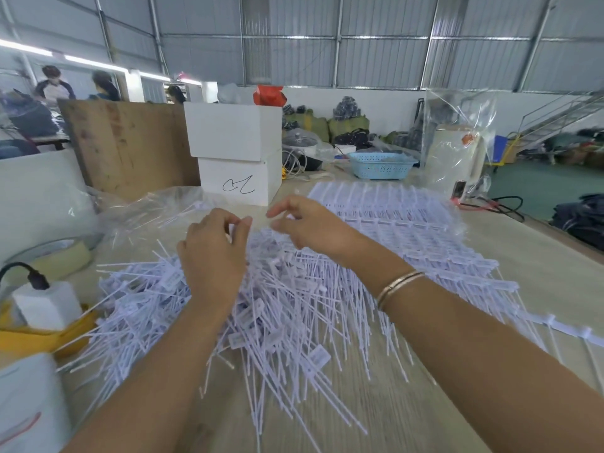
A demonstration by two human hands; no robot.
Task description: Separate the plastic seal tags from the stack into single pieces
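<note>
- Head view, one frame: wooden table (539, 289), two bare hands over a spread of white plastic seal tags.
- Loose tags (261, 322): large heap of single pieces, centre and near, tails fanned toward the near edge and left. Judged as finished work; it is the bulk of what lies close to the person.
- Stack (392, 217): flat sheets of tags joined in rows, far right of the heap, running back toward the blue basket (380, 165). Several layers show; judged as work left, and a fair amount.
- Joined strip (490, 282): rows at the right edge of the heap, heads lined up on a common rail, not yet parted.
- Left hand (212, 256): above the far side of the heap, fingers curled, thumb and forefinger pinching a small white piece, likely a tag; blurred, so the piece cannot be told for certain.
- Right hand (310, 227): just right of the left, near the stack's near edge, fingers loosely bent; blur hides whether it grips anything, cannot tell.
- Progress, as a judgement: well under way, roughly the middle; heap large, stack not exhausted.
- Other items: white boxes (235, 152) far centre; clear bag (147, 207) far left; yellow tray (32, 338) near left.
</note>
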